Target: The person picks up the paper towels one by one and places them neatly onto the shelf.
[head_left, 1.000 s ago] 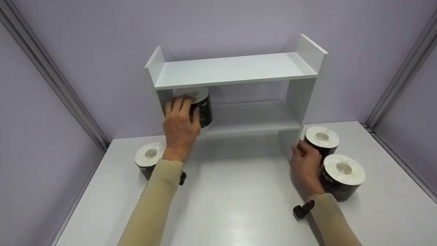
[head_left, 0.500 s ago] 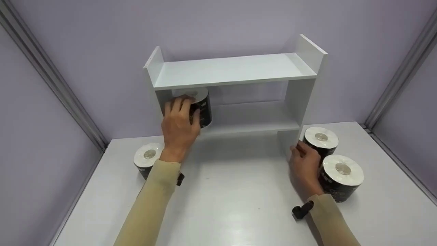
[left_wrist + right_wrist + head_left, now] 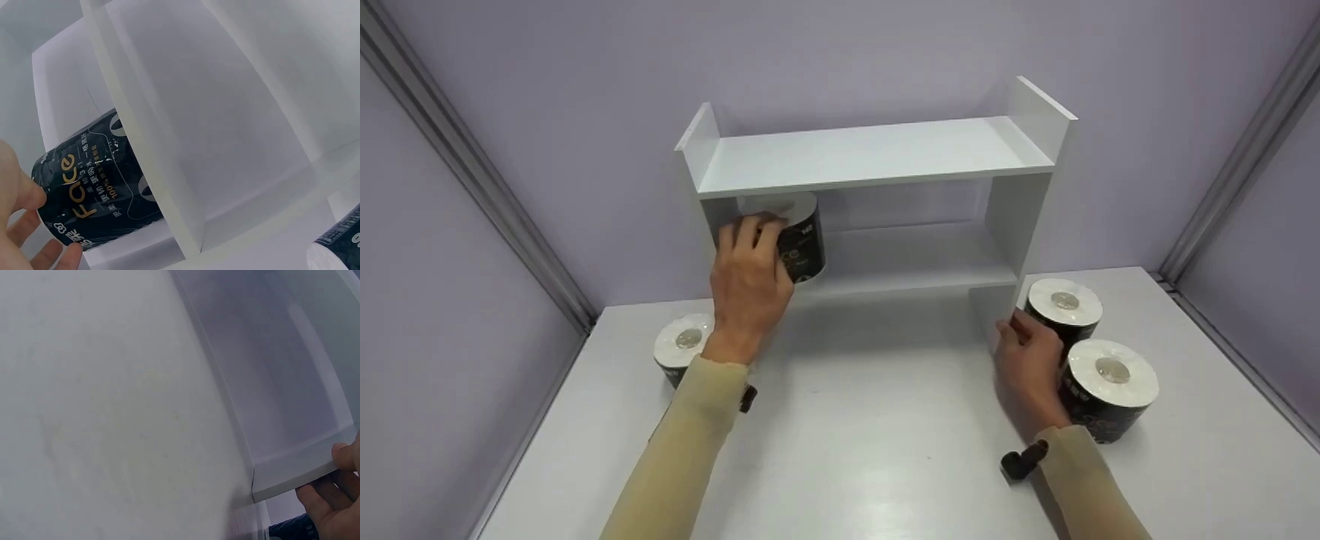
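A toilet paper roll in a dark printed wrapper stands on the middle board of the white shelf, against its left side. My left hand is at the roll's near left, fingertips at its rim. In the left wrist view, the thumb and fingertips lie only at the near edge of the roll, and its label shows uncovered. Low on the right, my right hand pinches the shelf's side panel between thumb and fingers.
One more roll stands on the white table at the left, partly behind my forearm. Two others, a rear roll and a front roll, stand right of my right hand. A pale wall rises behind the shelf.
My left hand has drawn back slightly, and its thumb has come off the front of the roll, baring more of the label. The right hand keeps its hold on the shelf panel.
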A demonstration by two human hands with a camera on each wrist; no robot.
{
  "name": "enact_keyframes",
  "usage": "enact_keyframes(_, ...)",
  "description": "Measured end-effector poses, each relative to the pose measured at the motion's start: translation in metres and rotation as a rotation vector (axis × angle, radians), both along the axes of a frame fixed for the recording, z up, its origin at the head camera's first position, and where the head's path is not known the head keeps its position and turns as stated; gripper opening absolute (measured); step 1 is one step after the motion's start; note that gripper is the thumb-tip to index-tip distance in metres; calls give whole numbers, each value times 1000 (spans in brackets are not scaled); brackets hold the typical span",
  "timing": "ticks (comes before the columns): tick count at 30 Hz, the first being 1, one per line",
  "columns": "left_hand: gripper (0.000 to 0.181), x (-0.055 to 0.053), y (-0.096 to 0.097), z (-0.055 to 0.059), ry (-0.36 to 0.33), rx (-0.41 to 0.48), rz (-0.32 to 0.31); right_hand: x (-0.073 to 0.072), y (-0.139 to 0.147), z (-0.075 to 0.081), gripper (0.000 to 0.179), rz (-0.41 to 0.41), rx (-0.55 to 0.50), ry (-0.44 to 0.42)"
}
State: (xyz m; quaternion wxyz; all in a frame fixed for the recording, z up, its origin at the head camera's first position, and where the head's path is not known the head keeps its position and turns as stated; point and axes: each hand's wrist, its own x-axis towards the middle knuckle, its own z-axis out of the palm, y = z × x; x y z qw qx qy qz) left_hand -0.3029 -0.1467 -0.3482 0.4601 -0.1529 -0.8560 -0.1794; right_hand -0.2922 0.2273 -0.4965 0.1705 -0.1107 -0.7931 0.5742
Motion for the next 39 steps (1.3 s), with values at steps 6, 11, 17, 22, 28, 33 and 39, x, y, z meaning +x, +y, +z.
enact_keyframes(6,31,5,-2,0,12,-2,-29,-1,0,0,40,-1,-6,-7)
enact_keyframes(11,32,9,-6,-3,8,-16,-29,-2,0,-1,40,1,41,7)
enact_keyframes(17,32,15,-11,-5,7,-28,-27,-5,1,-4,39,14,66,53)
enact_keyframes(22,32,21,-15,-6,4,-39,-31,-5,1,-2,39,10,49,30)
enact_keyframes(28,32,25,-19,-10,5,-61,-37,-4,2,-1,40,-6,12,2)
enact_keyframes(33,29,28,-27,-13,13,-61,-48,-4,0,-1,41,-1,-12,-7)
enact_keyframes(39,28,32,-37,-19,22,-63,-49,-3,-2,1,40,-7,9,-7)
